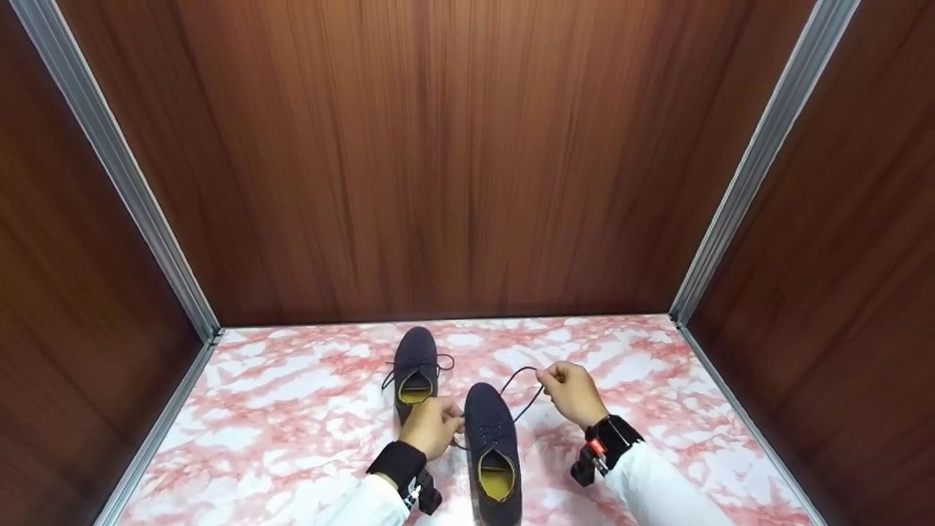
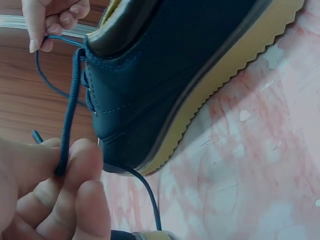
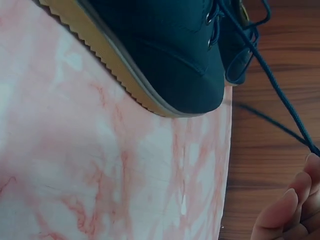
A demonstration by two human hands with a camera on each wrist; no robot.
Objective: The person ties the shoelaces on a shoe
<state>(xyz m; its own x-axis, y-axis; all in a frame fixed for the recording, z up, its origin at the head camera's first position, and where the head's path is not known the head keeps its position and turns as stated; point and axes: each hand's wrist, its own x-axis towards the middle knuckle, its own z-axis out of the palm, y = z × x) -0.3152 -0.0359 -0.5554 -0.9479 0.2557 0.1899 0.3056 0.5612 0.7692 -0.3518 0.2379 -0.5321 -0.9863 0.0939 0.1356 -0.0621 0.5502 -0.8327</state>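
Note:
A dark blue lace-up shoe [image 1: 491, 420] with a yellow lining stands on the table, toe pointing away from me. On its left side my left hand [image 1: 432, 427] pinches one shoelace [image 2: 72, 110] between thumb and forefinger. Out to the right, my right hand [image 1: 572, 393] pinches the other shoelace [image 3: 277, 90], which runs in a raised loop back to the shoe. In the left wrist view the sole [image 2: 220, 80] shows a yellow, toothed edge. A second matching shoe [image 1: 416, 358] stands farther back to the left, its lace tied in a bow; my left hand partly hides its heel.
The tabletop [image 1: 292, 416] has a pink and white marbled cover. Brown wood-grain panels [image 1: 438, 161] rise at the back and on both sides, joined by grey metal corner posts [image 1: 767, 146]. Each wrist wears a black band with a small camera [image 1: 584, 467].

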